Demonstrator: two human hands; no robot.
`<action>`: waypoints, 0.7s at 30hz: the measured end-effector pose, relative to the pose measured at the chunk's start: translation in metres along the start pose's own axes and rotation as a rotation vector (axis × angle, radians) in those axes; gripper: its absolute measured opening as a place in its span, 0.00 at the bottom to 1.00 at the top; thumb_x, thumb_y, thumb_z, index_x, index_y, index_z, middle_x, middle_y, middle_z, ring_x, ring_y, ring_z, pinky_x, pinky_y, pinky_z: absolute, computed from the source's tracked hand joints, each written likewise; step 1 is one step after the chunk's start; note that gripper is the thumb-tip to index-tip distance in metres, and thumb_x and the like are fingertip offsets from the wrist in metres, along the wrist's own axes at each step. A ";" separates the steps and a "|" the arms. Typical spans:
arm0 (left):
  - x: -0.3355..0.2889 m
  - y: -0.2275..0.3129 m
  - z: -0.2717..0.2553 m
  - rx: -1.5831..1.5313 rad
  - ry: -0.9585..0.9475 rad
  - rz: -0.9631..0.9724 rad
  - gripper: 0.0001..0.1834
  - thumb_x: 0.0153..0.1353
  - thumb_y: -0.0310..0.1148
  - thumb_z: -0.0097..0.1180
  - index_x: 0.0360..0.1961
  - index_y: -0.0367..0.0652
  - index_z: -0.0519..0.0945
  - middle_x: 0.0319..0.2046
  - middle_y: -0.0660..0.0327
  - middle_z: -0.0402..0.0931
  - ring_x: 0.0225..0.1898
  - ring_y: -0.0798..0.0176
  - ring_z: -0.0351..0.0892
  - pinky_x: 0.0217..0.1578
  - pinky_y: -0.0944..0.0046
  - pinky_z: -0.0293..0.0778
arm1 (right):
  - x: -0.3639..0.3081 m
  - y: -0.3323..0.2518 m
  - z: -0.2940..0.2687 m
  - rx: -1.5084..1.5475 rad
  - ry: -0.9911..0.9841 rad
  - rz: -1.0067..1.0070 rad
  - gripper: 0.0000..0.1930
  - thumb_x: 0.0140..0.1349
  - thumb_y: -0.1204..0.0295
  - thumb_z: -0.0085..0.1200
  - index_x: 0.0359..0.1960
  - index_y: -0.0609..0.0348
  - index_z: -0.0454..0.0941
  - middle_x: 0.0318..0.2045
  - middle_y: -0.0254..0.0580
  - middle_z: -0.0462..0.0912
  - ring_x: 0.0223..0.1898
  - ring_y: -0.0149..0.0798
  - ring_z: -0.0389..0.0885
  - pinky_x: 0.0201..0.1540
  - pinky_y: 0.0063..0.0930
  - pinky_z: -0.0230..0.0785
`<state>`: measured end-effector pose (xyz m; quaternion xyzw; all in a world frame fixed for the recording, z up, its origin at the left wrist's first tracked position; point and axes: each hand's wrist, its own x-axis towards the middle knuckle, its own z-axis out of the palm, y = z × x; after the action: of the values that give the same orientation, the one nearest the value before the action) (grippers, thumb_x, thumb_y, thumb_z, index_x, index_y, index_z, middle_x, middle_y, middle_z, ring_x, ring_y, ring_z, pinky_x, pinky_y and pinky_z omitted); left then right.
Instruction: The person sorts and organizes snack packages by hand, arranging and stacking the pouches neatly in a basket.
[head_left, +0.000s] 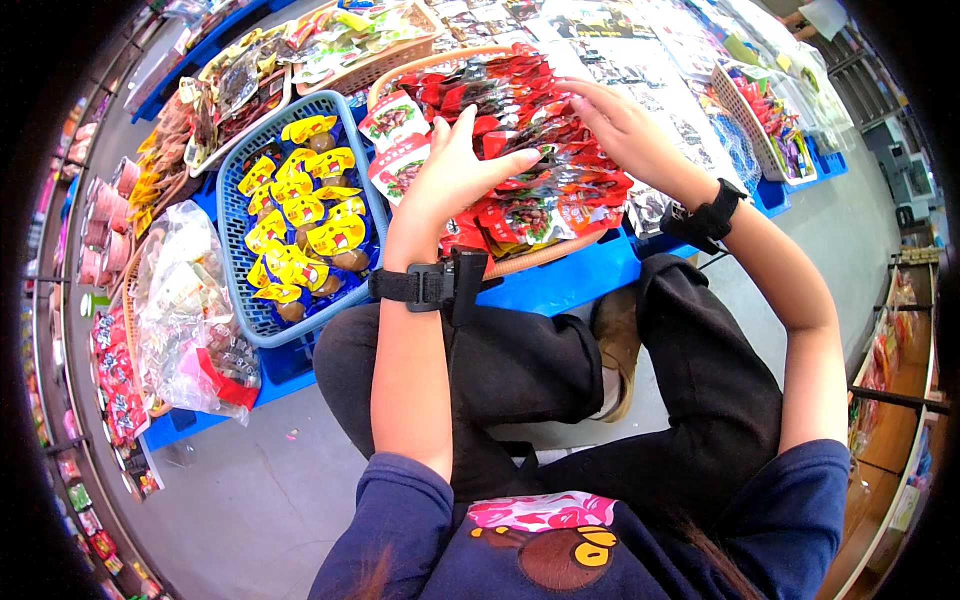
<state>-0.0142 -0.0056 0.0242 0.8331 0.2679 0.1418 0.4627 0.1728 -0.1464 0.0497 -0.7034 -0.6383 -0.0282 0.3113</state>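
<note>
Both hands (455,170) (620,125) pressing glossy red packets (530,160) (crinkly), wicker basket (545,257)

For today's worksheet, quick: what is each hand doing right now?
Left hand: open, fingers spread, resting on the red snack packets.
Right hand: open, palm down on the same packets.

Blue basket (232,215) (yellow packets (305,215)) beside clear bags (180,300).

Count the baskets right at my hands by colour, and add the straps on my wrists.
Blue basket, holding yellow packets: 1
Tan basket, holding red packets, under left hand and right hand: 1
Black wrist straps: 2
Total: 4
</note>
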 end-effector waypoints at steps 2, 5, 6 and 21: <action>0.000 0.001 0.000 -0.001 -0.001 -0.027 0.58 0.42 0.61 0.65 0.66 0.32 0.55 0.65 0.35 0.47 0.70 0.47 0.43 0.66 0.57 0.45 | -0.009 0.001 -0.005 0.008 0.008 0.055 0.17 0.68 0.65 0.41 0.52 0.61 0.72 0.48 0.52 0.77 0.50 0.51 0.75 0.54 0.37 0.65; -0.003 0.004 0.002 0.030 0.001 -0.034 0.57 0.41 0.60 0.66 0.65 0.34 0.56 0.65 0.34 0.47 0.70 0.46 0.42 0.66 0.58 0.44 | -0.017 0.006 -0.005 0.049 0.003 0.153 0.17 0.69 0.64 0.40 0.53 0.61 0.71 0.47 0.53 0.77 0.48 0.50 0.75 0.53 0.36 0.65; -0.003 0.005 0.002 0.032 -0.002 -0.034 0.57 0.41 0.60 0.66 0.65 0.34 0.56 0.65 0.34 0.47 0.70 0.46 0.42 0.66 0.58 0.44 | -0.020 0.010 -0.001 0.030 0.039 0.122 0.18 0.69 0.64 0.40 0.53 0.61 0.71 0.47 0.53 0.77 0.49 0.50 0.74 0.53 0.36 0.65; -0.006 0.004 -0.005 0.010 0.127 0.182 0.33 0.51 0.38 0.64 0.59 0.45 0.71 0.60 0.42 0.63 0.68 0.53 0.54 0.63 0.60 0.53 | -0.018 0.021 0.030 0.277 0.234 0.271 0.19 0.69 0.62 0.40 0.53 0.62 0.71 0.51 0.52 0.75 0.52 0.45 0.73 0.56 0.32 0.62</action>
<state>-0.0203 -0.0072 0.0309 0.8456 0.2207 0.2345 0.4258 0.1784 -0.1477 0.0098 -0.7252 -0.4955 0.0203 0.4777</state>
